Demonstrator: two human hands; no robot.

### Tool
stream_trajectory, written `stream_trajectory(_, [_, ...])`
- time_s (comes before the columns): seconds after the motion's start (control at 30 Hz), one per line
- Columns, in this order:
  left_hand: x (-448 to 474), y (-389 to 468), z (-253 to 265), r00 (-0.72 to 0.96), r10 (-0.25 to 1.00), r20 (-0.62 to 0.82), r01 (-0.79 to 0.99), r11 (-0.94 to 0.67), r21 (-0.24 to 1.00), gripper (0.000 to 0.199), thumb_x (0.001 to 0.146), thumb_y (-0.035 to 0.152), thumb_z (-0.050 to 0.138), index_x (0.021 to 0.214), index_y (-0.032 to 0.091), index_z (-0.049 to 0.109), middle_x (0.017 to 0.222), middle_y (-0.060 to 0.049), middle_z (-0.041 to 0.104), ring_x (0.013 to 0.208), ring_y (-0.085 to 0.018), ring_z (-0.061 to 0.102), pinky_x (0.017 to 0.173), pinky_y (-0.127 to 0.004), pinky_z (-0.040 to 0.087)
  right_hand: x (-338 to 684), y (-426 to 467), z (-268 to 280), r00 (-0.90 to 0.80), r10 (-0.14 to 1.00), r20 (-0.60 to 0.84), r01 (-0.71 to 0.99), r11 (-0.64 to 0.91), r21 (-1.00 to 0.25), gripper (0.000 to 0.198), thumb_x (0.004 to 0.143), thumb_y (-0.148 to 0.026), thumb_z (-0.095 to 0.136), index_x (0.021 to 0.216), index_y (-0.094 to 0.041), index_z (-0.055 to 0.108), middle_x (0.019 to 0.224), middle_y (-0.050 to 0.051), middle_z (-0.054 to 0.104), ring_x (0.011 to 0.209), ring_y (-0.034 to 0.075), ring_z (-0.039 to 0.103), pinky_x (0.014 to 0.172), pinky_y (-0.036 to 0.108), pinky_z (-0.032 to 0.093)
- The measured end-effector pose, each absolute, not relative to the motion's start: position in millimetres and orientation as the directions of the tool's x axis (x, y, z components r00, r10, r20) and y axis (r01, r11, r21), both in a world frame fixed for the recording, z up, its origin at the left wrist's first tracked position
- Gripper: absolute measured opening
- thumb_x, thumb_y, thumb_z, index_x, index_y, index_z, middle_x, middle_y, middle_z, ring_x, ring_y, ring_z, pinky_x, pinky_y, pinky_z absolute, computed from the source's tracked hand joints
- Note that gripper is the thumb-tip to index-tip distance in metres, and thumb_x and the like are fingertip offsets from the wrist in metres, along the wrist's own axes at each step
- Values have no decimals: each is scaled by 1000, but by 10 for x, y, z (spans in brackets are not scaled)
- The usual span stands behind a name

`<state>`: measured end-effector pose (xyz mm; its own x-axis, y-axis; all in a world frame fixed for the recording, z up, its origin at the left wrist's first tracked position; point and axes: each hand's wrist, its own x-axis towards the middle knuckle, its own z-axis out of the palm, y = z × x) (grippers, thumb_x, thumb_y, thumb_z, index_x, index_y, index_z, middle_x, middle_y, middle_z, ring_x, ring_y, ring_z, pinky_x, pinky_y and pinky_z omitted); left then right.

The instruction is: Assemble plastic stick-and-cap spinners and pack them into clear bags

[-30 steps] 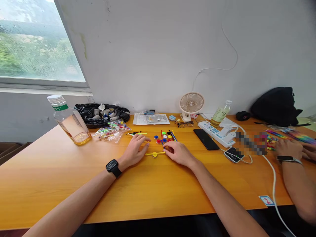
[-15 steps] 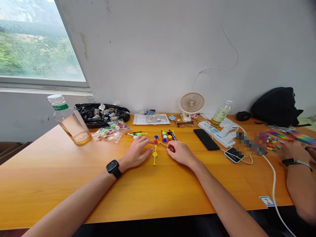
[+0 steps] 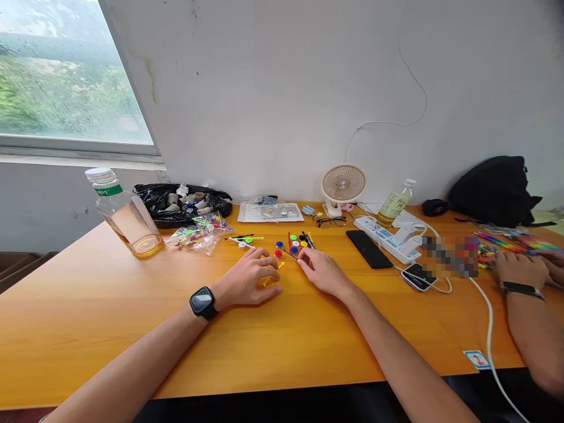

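My right hand [image 3: 324, 270] pinches a thin blue plastic stick [image 3: 289, 254] between thumb and fingertips. Over a yellow stick-shaped piece [image 3: 281, 265] arches my left hand [image 3: 247, 279], its fingers bent and apart. That piece is mostly hidden under the fingers, and whether they touch it I cannot tell. Just beyond the fingers lie a red disc [image 3: 278, 254] and a blue disc [image 3: 279, 244]. Near my right fingertips are several small discs, among them a green one [image 3: 293, 238], with upright-lying coloured sticks [image 3: 311, 239] beside them. Black, white and green pieces [image 3: 249, 239] lie behind my left hand.
A large bottle [image 3: 132, 223], a bag of small parts [image 3: 200, 234] and a black plastic bag [image 3: 211, 197] stand left. Rightward are a fan [image 3: 342, 183], phone [image 3: 369, 249], power strip [image 3: 374, 232] and cables. Another person's hands [image 3: 522, 270] handle colourful pieces at far right.
My left hand has slid over the yellow piece, covering most of it, and the piece has turned. The blue stick in my right hand now shows more clearly. The other person's hand has moved left.
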<state>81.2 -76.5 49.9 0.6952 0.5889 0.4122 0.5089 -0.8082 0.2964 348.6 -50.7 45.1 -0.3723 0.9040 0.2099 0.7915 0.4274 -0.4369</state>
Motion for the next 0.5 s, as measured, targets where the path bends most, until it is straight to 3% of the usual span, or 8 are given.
stream_trajectory(0.17, [698, -648, 481, 632, 628, 455, 599, -768, 228, 12, 95, 36, 70, 90, 26, 74, 104, -6, 77, 106, -29, 61, 96, -49, 48, 3493, -459, 398, -352, 899, 262, 733, 439, -520, 15, 105, -27, 50, 104, -22, 64, 94, 5, 74, 79, 19, 66, 70, 28, 42])
stream_trajectory(0.33, [581, -507, 448, 441, 717, 541, 799, -587, 127, 32, 103, 35, 59, 76, 23, 71, 94, -8, 77, 97, -30, 61, 90, -52, 47, 3500, -432, 380, -369, 854, 366, 646, 519, -560, 18, 103, -22, 48, 110, -21, 65, 110, 8, 75, 98, 22, 69, 87, 31, 49])
stream_trajectory(0.5, [609, -536, 455, 420, 714, 560, 796, -587, 151, 25, 102, 31, 59, 84, 23, 73, 93, -8, 76, 95, -30, 59, 85, -49, 47, 3428, -485, 387, -417, 813, 407, 556, 583, -593, 21, 102, -18, 48, 105, -21, 68, 108, 8, 75, 100, 22, 70, 93, 34, 51])
